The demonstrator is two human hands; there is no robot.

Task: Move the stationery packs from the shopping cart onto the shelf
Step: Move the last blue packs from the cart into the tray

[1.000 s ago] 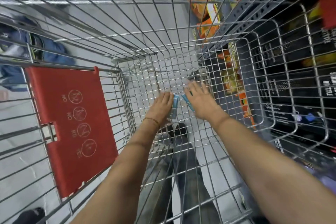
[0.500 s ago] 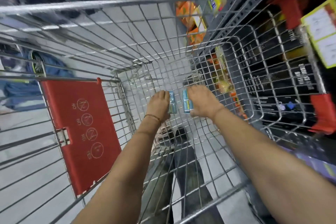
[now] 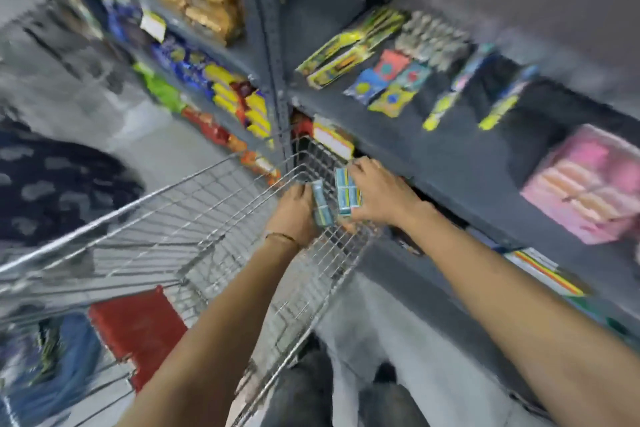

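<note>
My left hand [image 3: 296,210] grips a small light-blue stationery pack [image 3: 322,204], held on edge above the wire shopping cart [image 3: 194,218]. My right hand [image 3: 379,196] grips a second light-blue stationery pack [image 3: 347,194] just beside it, above the cart's right rim. Both packs hang close together, a short way in front of the dark grey shelf [image 3: 415,135] on the right. The picture is blurred by motion.
On the shelf lie yellow-green packs [image 3: 343,55], coloured square packs [image 3: 388,83], pens [image 3: 446,104] and a pink pack [image 3: 588,184]. Snack packets [image 3: 239,97] fill the shelves to the left. A red child-seat flap [image 3: 138,329] is at the cart's near end. A person in dark patterned clothes [image 3: 52,191] stands at left.
Both hands closed on the blue packs at the cart bottom and lifted them up above the cart's rim. My view swung up and right toward the shelf.
</note>
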